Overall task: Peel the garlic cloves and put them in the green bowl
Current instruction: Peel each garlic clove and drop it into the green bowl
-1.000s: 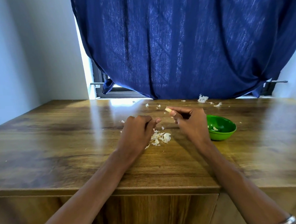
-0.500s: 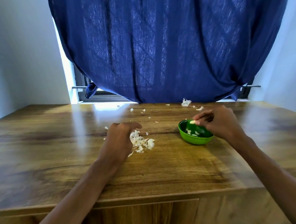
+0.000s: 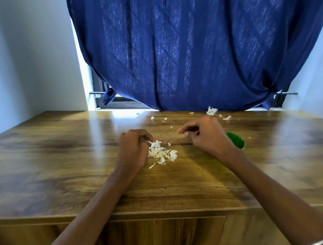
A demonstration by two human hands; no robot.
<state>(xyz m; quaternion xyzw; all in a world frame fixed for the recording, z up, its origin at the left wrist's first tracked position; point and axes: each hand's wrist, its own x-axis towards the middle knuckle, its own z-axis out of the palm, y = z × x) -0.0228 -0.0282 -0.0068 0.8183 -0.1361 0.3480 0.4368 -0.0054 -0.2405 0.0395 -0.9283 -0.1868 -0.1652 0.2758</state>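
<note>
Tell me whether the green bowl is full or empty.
Cannot tell. The right hand and wrist cover most of the small green plastic bowl; only part of its far side shows, and no contents are visible.

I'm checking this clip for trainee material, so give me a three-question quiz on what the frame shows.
1. True or false: the green bowl sits left of both hands.
2. What lies on the table right beside the left hand?
A. a knife
B. a heap of garlic skins
C. a spoon
3. Fill in: behind the table hangs a blue ____.

Key:
1. False; it is partly hidden behind the right hand.
2. B, the garlic skins.
3. Curtain.
</note>
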